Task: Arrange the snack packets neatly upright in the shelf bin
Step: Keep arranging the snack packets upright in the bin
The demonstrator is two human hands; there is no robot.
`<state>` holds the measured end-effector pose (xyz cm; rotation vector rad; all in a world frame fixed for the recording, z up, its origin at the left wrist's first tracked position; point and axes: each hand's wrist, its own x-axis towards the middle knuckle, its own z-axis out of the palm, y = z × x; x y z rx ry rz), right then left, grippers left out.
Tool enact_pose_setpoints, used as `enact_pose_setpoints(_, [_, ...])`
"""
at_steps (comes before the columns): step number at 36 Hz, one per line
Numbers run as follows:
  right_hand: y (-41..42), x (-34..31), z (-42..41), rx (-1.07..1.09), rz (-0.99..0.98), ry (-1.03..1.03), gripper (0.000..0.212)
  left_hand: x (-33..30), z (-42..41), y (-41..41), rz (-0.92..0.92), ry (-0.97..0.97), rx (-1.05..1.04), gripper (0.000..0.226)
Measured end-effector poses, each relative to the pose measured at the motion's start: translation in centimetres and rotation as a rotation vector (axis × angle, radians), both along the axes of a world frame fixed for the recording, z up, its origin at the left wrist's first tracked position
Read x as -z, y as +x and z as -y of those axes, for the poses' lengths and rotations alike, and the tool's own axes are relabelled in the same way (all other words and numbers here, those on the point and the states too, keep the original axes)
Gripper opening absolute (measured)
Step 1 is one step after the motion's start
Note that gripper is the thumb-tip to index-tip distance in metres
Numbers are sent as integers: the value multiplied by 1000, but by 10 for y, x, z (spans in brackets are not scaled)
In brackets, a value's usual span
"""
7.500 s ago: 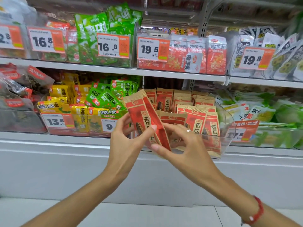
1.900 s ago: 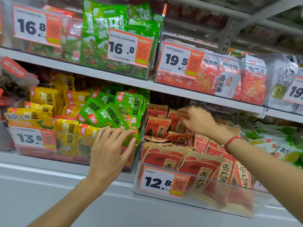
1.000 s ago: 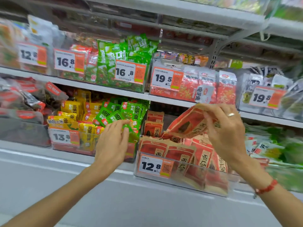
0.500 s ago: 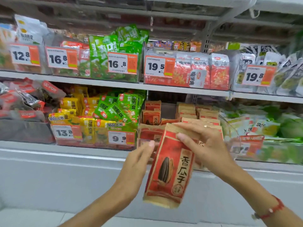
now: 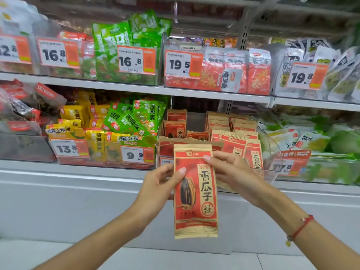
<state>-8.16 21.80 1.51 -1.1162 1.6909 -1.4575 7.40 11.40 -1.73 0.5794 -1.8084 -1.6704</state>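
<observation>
My left hand (image 5: 159, 184) and right hand (image 5: 231, 172) both pinching one upright red sunflower seed packet (image 5: 195, 193), fingers curled round its top, held at 6 o'clock of the clear shelf bin (image 5: 269, 172), matching packets (image 5: 233, 133) inside.

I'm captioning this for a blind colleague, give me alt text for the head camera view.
Both hands, left hand and right hand, hold a red seed packet upright in front of a clear bin of matching packets. Shelves of green and yellow snacks with price tags surround it.
</observation>
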Motion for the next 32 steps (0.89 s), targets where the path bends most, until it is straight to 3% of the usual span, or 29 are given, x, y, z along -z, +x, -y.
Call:
enact_pose_setpoints(4, [4, -3, 1, 110, -14, -93, 17, -4, 5, 2, -18, -18, 3, 29])
enact_pose_setpoints(6, [6, -5, 0, 160, 15, -141, 15, -4, 8, 4, 11, 4, 14, 38])
enact_pose_setpoints(9, [5, -3, -1, 200, 41, -134, 20, -4, 10, 8, 78, -6, 79, 31])
enact_pose_setpoints(13, [-1, -3, -4, 117, -10, 14, 27, -2, 9, 11, 76, -47, 90, 24])
enact_pose_setpoints(18, [0, -1, -10, -119, -71, 110, 39, -5, 11, 9, -61, -21, -53, 15])
enact_pose_setpoints(24, [9, 3, -2, -49, -66, 33, 36, -4, 12, 5, -116, -84, -212, 20])
enact_pose_setpoints(28, [13, 4, 0, 100, -169, -32, 37, -4, 13, 4, -51, -129, -273, 47])
enact_pose_setpoints(32, [25, 4, -2, 205, -512, -105, 32, -11, 1, 3, -37, -34, -162, 77])
